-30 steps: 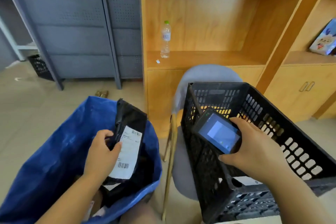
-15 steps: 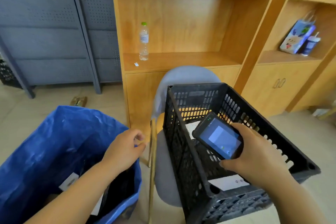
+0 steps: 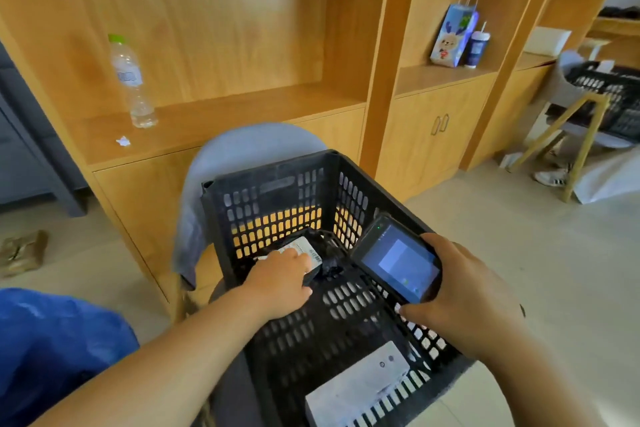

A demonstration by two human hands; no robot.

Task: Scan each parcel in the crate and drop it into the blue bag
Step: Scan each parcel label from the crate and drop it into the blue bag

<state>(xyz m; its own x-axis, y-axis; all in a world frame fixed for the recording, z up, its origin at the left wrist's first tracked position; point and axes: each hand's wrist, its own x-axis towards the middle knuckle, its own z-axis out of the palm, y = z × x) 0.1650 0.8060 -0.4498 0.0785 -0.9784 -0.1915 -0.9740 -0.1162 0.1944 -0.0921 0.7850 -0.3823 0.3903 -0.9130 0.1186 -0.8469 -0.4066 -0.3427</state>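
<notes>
A black slatted crate [image 3: 277,184] stands on a grey chair [image 3: 242,146]. Inside it my left hand [image 3: 280,279] reaches down onto a black parcel with a white label [image 3: 311,253] at the crate's far side, fingers laid on the label; a firm grip cannot be made out. A white box parcel [image 3: 356,388] lies at the crate's near corner. My right hand [image 3: 464,298] holds a dark handheld scanner [image 3: 398,260] with a lit screen over the crate's right wall. The blue bag [image 3: 52,350] sits at the lower left.
Wooden shelving runs along the back, with a water bottle [image 3: 130,80], a gift bag [image 3: 453,35] and a cup [image 3: 478,48]. A second chair with a black crate [image 3: 609,100] stands at the far right. A small brown object [image 3: 22,251] lies on the tiled floor at left.
My left hand let the black parcel fall into the blue bag, then swung right into the crate onto another parcel. The view turned right. My right hand kept the scanner.
</notes>
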